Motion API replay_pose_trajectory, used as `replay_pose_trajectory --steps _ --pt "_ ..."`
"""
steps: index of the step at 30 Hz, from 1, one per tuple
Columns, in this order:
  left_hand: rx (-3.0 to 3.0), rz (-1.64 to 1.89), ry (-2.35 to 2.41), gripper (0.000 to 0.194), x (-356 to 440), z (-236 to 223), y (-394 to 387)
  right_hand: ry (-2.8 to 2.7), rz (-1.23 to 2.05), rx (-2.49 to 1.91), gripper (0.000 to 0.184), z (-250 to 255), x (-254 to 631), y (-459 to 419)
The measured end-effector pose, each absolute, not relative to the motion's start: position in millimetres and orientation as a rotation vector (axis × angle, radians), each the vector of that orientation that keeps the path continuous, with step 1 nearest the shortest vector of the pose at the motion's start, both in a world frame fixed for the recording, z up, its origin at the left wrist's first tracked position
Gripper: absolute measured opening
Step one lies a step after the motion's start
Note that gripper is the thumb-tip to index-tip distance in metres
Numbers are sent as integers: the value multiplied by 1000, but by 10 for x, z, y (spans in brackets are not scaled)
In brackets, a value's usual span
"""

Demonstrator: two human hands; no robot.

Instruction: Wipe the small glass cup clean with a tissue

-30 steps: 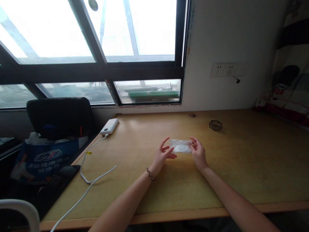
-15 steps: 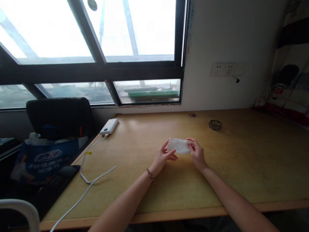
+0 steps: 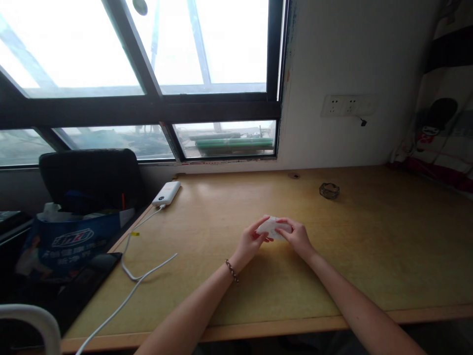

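Hands meet at mid-desk: left hand [image 3: 251,242] and right hand [image 3: 298,238] both pinch a small crumpled white translucent plastic packet [image 3: 272,226] between fingertips, folded up small, just above the yellow wooden desk [image 3: 369,236]. Folding or opening seems underway (hard to tell); next calls for a firm fingertip hold. Beyond the grip to the right, a small dark ring [image 3: 329,190].

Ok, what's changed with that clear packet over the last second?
Both hands have come together: the left hand and right hand moved inward, and the clear packet, stretched wide between them a second ago, is now bunched short between the fingers. Both hands still grip it above the desk. The power bank, cable and small dark ring have not moved.
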State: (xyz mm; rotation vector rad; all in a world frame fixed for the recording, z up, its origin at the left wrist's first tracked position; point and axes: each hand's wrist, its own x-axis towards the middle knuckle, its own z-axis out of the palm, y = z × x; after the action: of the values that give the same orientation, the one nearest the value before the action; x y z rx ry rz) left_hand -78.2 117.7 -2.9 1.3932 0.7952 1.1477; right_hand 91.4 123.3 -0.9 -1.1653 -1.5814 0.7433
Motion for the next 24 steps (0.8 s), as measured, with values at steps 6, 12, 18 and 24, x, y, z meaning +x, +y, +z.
replay_pose_trajectory --steps 6,12,18,24 --pt "1395 1150 830 52 -776 -14 1186 -1530 817 -1055 11 -11 933 1261" --pt "1354 993 932 38 -787 -10 1191 -1490 565 -1014 9 146 929 1197" --pt "1246 866 968 42 -794 -11 1196 -1415 876 -935 12 169 934 1167" --pt "1218 1144 912 32 -834 47 1222 -1438 773 -1101 32 96 974 1243"
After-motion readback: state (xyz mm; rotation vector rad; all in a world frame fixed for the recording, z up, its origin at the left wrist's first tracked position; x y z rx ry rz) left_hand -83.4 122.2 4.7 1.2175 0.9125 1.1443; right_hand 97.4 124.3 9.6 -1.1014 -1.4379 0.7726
